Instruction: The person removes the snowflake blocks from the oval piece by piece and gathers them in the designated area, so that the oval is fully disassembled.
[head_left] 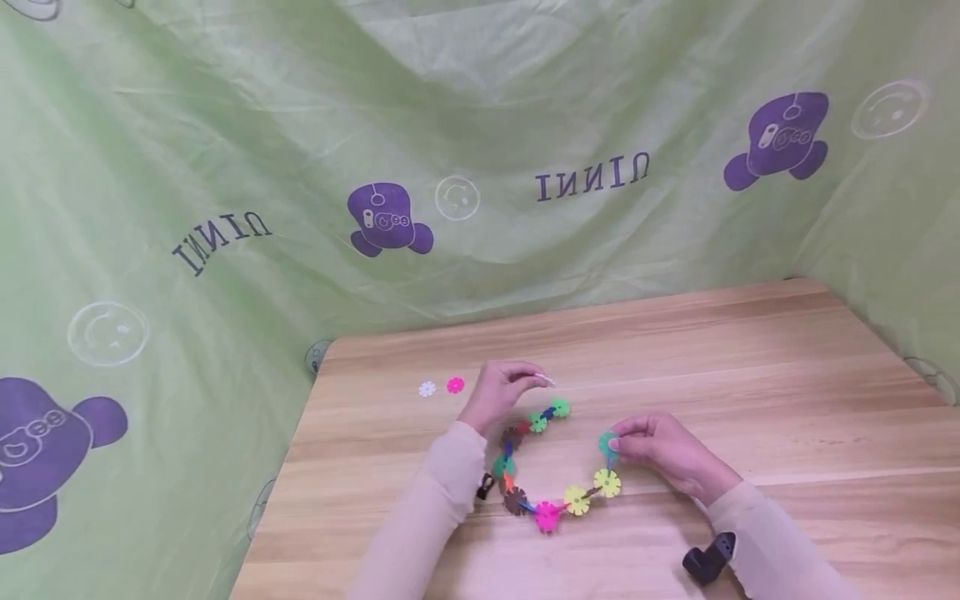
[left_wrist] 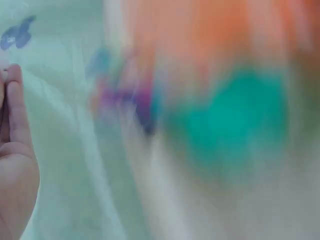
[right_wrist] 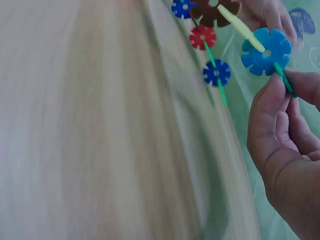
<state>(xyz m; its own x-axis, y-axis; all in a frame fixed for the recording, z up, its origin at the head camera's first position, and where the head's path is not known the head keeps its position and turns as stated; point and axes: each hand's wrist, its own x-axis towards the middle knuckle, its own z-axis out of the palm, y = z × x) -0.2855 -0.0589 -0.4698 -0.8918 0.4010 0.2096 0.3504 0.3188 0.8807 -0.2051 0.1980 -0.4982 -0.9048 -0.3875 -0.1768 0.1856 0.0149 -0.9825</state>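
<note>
A curved chain of interlocking notched plastic discs in many colours spans the space between the hands. At its right end my right hand pinches a green notched disc between thumb and fingers. In the right wrist view this green disc shows edge-on, slotted into a blue disc. My left hand pinches a small whitish disc, seen edge-on, just beyond the chain's far green end disc. The left wrist view shows the left hand at its edge, with part of the chain blurred.
On the wooden table, a white notched disc and a pink notched disc lie left of the left hand. A green printed curtain surrounds the table's back and sides. A black wrist device is at the right sleeve.
</note>
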